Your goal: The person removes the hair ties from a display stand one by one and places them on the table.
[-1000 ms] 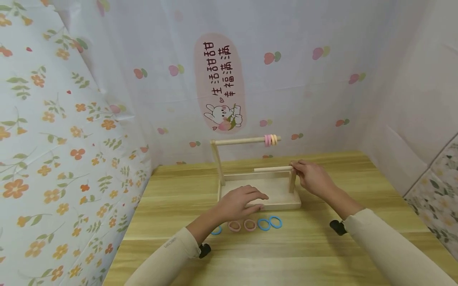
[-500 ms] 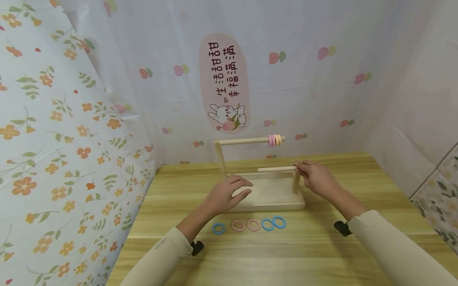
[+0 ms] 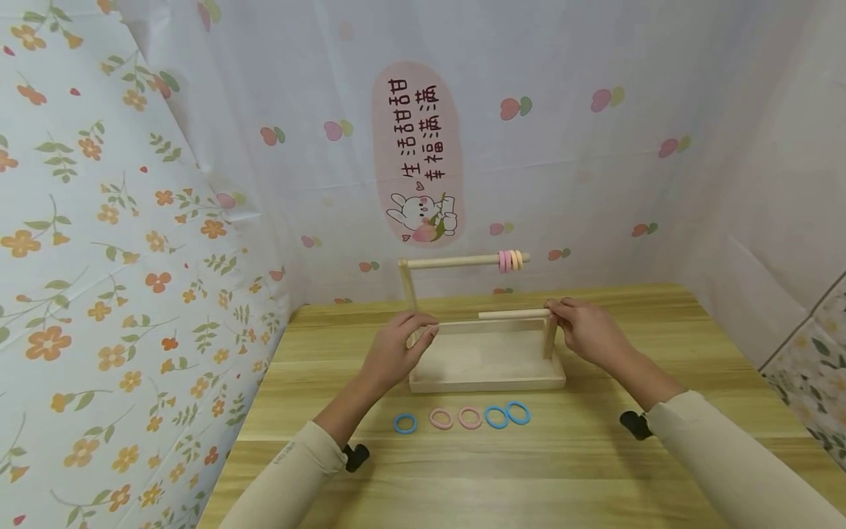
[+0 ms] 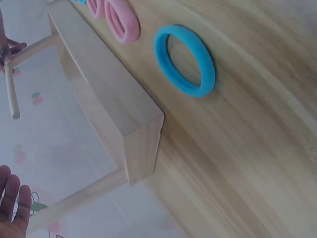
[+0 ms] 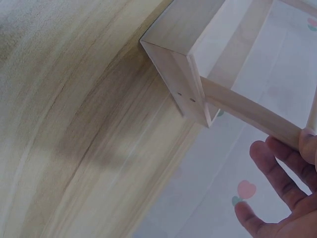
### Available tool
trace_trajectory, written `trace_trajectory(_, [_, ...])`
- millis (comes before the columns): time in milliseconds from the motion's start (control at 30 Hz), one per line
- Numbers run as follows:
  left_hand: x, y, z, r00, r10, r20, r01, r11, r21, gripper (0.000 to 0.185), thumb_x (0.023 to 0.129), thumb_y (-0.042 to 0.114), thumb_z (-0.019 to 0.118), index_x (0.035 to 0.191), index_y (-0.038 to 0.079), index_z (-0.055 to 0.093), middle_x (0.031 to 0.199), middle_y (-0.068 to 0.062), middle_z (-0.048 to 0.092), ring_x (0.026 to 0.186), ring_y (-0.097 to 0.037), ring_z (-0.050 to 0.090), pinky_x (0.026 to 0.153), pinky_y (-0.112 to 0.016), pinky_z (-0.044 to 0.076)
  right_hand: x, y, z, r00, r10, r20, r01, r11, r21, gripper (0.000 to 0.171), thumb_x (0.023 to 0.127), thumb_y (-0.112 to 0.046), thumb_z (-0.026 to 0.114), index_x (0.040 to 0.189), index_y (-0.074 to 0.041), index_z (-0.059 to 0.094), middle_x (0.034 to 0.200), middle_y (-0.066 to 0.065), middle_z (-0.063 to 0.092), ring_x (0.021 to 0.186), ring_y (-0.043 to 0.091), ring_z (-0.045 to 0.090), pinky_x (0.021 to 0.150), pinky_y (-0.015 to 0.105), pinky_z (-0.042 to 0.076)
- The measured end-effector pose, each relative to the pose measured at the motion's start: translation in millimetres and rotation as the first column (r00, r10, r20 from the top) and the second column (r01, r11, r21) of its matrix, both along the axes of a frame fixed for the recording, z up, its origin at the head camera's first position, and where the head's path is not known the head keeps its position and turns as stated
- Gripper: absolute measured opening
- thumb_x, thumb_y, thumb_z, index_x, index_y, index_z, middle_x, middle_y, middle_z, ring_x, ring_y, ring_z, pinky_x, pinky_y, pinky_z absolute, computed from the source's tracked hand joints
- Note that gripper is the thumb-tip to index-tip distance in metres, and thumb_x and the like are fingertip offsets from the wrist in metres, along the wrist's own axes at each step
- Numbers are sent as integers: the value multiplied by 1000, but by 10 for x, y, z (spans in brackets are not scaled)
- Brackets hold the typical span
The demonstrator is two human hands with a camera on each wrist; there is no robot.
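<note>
My right hand (image 3: 588, 330) pinches the top of the short right post (image 5: 247, 110) of a wooden rack, where the lower bar (image 3: 509, 315) joins it. Pink hair ties (image 3: 504, 261) and yellow hair ties (image 3: 518, 260) hang near the free end of the upper bar (image 3: 456, 261). My left hand (image 3: 391, 349) is at the rack's left end, fingers relaxed and holding nothing, overlapping part of the tall left post (image 3: 407, 286). In front of the rack's tray (image 3: 489, 384), a blue hair tie (image 4: 208, 64), two pink ones and two more blue ones lie in a row.
The rack stands on a wood-grain table (image 3: 489, 485). Behind it hangs a pale printed cloth (image 3: 568, 176), with a floral cloth (image 3: 132, 308) along the left side. Black wrist-worn devices show below both sleeves.
My left hand has moved left, from over the tray to the rack's left end, uncovering the leftmost blue hair tie. My right hand keeps its grip on the post. The view has shifted slightly.
</note>
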State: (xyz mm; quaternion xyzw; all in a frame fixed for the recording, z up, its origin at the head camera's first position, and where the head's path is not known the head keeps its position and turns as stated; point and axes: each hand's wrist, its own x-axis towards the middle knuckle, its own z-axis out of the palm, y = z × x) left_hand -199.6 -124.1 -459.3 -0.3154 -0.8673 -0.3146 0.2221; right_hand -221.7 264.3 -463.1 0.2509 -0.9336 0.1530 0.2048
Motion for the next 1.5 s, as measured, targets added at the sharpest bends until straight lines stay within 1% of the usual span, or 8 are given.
trace_trajectory(200, [-73,-45,14,998,57,-35,-56,997,46,19,111,21,71,121,8,80,117,-6,79,113,-26,77,97,-45,66,-4,14,-9,1000,3,-16,-3,1000,1,27,102,4,71,128,4,79,108,19,81,63,23,62,54,36,44])
trace_trajectory(400, [-124,-91,45,994,110,-20,-107,989,103,18,110,19,71,121,7,79,116,-9,79,107,-27,77,91,-46,67,-4,22,-17,1000,0,-22,0,1000,-1,28,101,5,71,128,4,79,107,18,81,65,25,65,54,35,44])
trace_trajectory(733, [-214,-188,105,982,168,91,-182,968,175,24,111,20,70,126,3,78,120,-14,79,111,-32,78,99,-44,66,-6,5,-9,1000,7,-18,-7,1000,-4,28,100,6,71,128,4,79,104,16,80,64,22,62,54,33,40])
trace_trajectory(867, [-268,-222,103,976,183,114,-204,956,211,23,110,17,72,126,1,77,120,-15,79,111,-32,78,99,-45,66,-7,2,-14,1000,11,-27,-11,1000,-4,28,100,6,71,127,4,80,106,17,80,66,25,66,54,35,44])
trace_trajectory(967, [-305,-243,118,972,195,127,-221,948,231,26,111,20,71,127,1,77,123,-17,78,113,-33,77,100,-46,66,-10,1,-18,999,14,-34,-14,1000,-5,27,100,6,71,126,5,80,106,18,81,68,27,68,54,37,47])
trace_trajectory(1233, [-413,-278,224,958,221,185,-267,921,282,39,112,22,69,140,-4,68,135,-20,73,123,-36,73,107,-48,63,-13,-6,-2,999,25,-35,-25,1000,-10,27,100,6,72,126,6,79,104,18,80,71,28,69,57,41,52])
trace_trajectory(1400, [-499,-276,310,954,195,229,-263,909,324,45,111,20,70,149,-4,61,141,-22,69,130,-39,69,111,-53,60,-11,-6,-12,999,28,-40,-28,1000,-9,26,100,6,72,125,5,80,105,18,80,74,32,73,58,43,55])
trace_trajectory(1500, [-541,-257,360,950,183,254,-264,904,336,49,111,21,70,153,-3,59,145,-21,68,134,-38,68,114,-52,59,-9,-1,-17,999,26,-36,-26,1000,-16,26,100,7,71,125,5,80,106,18,80,75,32,73,58,42,54])
